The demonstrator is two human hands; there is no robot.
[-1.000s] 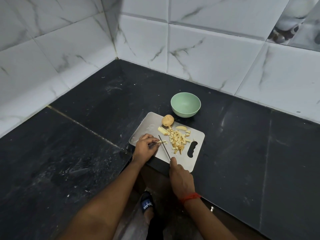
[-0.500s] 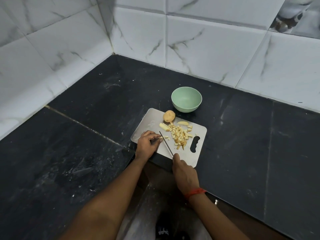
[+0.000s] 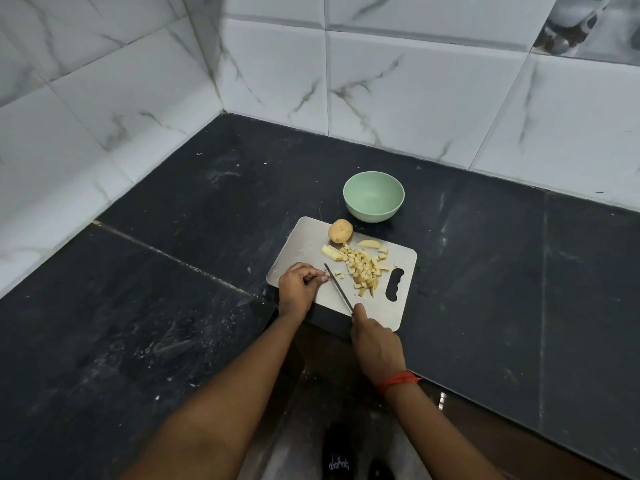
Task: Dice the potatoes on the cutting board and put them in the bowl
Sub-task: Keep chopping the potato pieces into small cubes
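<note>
One knife point(image 3: 338, 288) in right hand point(image 3: 377, 344) grip, left hand point(image 3: 299, 285) curled alongside

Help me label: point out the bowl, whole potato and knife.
bowl point(image 3: 372, 215), head view, front outer wall.
whole potato point(image 3: 340, 231), head view, middle of skin.
knife point(image 3: 339, 287), head view, mid-blade.

I'm seeing a mint-green round bowl point(image 3: 357, 202), pale-yellow potato cubes point(image 3: 363, 268), a silvery steel board point(image 3: 304, 247), and grey-veined white wall tiles point(image 3: 415, 98).
</note>
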